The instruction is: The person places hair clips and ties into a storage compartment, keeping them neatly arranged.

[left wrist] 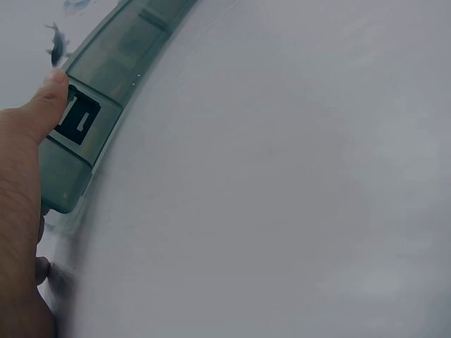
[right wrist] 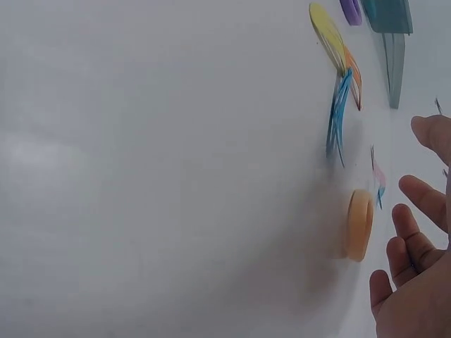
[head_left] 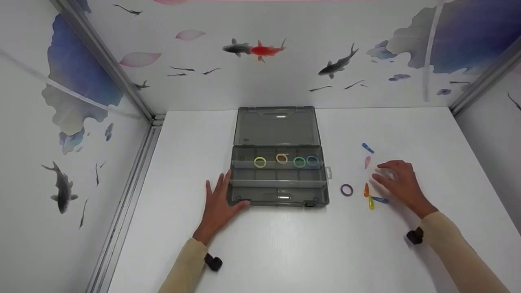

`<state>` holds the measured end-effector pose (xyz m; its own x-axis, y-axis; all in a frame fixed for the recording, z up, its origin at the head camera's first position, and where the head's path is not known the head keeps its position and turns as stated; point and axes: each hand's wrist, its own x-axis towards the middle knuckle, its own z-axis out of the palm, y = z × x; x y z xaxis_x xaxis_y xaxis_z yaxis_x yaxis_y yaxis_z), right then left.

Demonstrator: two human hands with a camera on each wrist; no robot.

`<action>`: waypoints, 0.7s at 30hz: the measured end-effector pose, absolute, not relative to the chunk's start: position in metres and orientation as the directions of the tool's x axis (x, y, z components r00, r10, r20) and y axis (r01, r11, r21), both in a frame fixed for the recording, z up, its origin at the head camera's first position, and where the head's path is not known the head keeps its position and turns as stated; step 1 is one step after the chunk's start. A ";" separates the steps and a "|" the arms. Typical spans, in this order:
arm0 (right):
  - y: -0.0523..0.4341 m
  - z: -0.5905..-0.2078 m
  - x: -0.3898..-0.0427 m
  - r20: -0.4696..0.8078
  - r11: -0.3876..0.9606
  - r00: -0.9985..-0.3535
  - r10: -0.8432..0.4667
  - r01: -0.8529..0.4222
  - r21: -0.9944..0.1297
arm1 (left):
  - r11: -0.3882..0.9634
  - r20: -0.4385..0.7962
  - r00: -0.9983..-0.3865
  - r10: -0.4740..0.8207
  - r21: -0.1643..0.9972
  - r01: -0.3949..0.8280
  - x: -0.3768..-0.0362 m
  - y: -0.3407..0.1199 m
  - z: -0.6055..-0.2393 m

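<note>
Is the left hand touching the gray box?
Touching. In the left wrist view the thumb of the left hand presses against the organizer box beside its latch; the head view agrees.

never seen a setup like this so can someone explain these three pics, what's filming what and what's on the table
No machine here: a person works with two bare hands and wears three cameras. The wide picture comes from the head, looking down at a white table. The other two come from the wrists, so each shows one hand up close.

In the middle lies an open grey plastic organiser box with four coloured rings in its back row. The left hand rests flat beside the box, thumb against its front corner. The right hand hovers with relaxed fingers over loose small pieces: a purple ring, several coloured hair clips and, in the right wrist view, an orange ring. Neither hand holds anything.
</note>
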<state>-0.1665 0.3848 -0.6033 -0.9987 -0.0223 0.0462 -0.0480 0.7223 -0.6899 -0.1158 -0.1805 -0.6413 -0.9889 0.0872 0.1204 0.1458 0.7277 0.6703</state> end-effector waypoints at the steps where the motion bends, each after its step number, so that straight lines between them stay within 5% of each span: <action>1: 0.387 -0.604 -0.165 0.046 0.723 -0.999 -0.019 -0.045 -0.689 | 0.729 0.121 -0.989 0.085 0.670 0.145 -0.116 -0.181 -0.642; 21: 0.407 -0.611 -0.150 0.045 0.750 -0.999 -0.011 -0.038 -0.661 | 0.748 0.150 -0.984 0.101 0.641 0.174 -0.119 -0.182 -0.644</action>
<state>-0.1505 0.4075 -0.6114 -0.9989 -0.0112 0.0450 -0.0382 0.7496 -0.6607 -0.1187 -0.1821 -0.6439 -0.9836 0.1009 0.1498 0.1743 0.7478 0.6406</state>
